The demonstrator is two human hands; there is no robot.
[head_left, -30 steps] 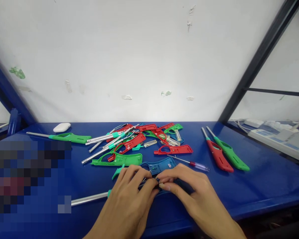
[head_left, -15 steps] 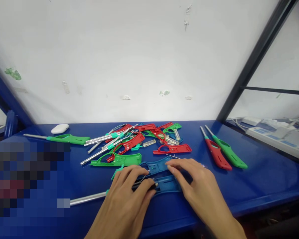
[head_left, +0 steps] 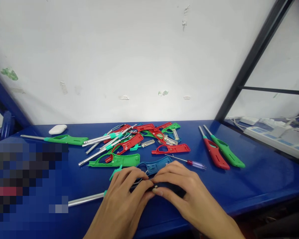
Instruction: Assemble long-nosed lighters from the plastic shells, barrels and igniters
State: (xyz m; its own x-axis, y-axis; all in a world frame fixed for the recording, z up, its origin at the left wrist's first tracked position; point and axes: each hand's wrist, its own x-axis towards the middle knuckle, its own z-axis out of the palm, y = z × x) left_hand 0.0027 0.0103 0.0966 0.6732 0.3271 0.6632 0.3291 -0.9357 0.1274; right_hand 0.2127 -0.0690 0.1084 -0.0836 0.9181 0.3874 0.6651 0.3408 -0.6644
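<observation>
My left hand (head_left: pixel 126 197) and my right hand (head_left: pixel 183 191) meet near the front of the blue table (head_left: pixel 251 186), fingers curled and pressed on a blue lighter handle that they almost fully hide. Its metal tube (head_left: pixel 86 199) sticks out to the left from under my left hand. Another blue shell half (head_left: pixel 154 165) lies just beyond my fingers. A small screwdriver (head_left: pixel 189 162) with a red and clear handle rests right of it.
A heap of red and green lighter shells and metal tubes (head_left: pixel 129 142) lies behind. A green lighter (head_left: pixel 62 139) and a white case (head_left: pixel 57 129) sit far left. A red lighter (head_left: pixel 213 152) and a green lighter (head_left: pixel 225 151) lie right. A power strip (head_left: pixel 276 139) is far right.
My right hand reached out over the blue handle half a second ago and has come back in, so its fingertips meet my left hand's over the part again.
</observation>
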